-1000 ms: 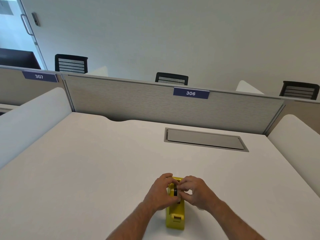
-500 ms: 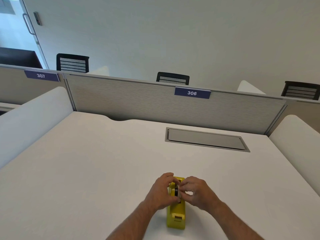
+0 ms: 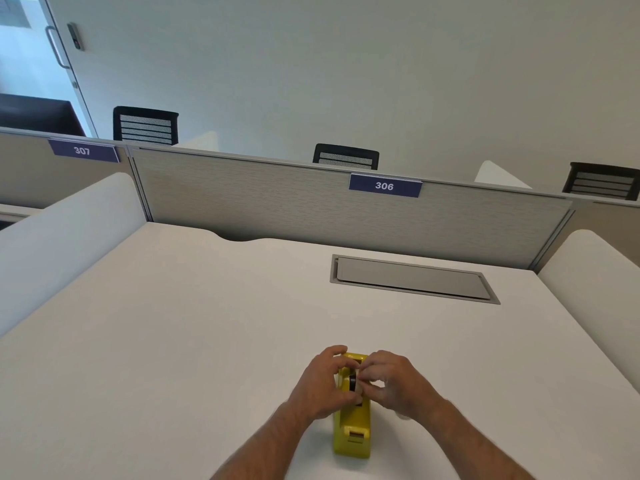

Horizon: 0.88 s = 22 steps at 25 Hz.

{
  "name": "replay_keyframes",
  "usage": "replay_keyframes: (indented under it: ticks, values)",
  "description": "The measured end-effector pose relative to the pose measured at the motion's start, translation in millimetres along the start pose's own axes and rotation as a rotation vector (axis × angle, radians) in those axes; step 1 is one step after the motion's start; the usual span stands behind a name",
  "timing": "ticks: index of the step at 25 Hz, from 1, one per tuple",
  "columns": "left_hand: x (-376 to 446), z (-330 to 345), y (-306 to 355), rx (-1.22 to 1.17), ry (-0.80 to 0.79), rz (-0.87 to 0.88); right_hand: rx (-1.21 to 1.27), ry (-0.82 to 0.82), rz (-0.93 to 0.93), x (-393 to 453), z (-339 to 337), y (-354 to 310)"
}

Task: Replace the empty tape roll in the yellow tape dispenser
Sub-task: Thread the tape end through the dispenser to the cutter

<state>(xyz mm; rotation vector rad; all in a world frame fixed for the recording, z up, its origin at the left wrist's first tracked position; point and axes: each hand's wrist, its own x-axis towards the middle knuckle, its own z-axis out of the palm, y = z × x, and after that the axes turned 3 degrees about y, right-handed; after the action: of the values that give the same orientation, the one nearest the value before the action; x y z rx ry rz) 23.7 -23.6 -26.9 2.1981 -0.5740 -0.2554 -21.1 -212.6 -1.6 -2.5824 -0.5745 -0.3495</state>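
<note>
The yellow tape dispenser [image 3: 352, 434] stands on the white desk [image 3: 207, 341] near its front edge, cutter end toward me. My left hand [image 3: 320, 386] wraps the dispenser's left side at the roll well. My right hand [image 3: 394, 384] pinches a dark tape roll hub [image 3: 352, 382] seated in the well between both hands. My fingers hide most of the roll, so I cannot tell whether tape is on it.
A grey cable hatch [image 3: 412, 278] is set flush in the desk at the back right. A fabric partition [image 3: 311, 209] labelled 306 closes the far edge. White side panels [image 3: 62, 237] flank the desk. Black chair backs [image 3: 345, 156] show behind the partition.
Both hands stay on the dispenser; the fingers have shifted slightly around the roll hub. The dispenser has not moved on the desk.
</note>
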Motion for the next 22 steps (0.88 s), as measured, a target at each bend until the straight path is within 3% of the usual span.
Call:
replay_keyframes:
  ticks: [13, 22]
  values:
    - [3, -1, 0, 0.042, -0.023, -0.012, -0.014, 0.058, 0.008, -10, 3, -3]
    - [4, -4, 0, 0.078, -0.046, 0.002, -0.169, 0.066, -0.035, -10, 4, -13]
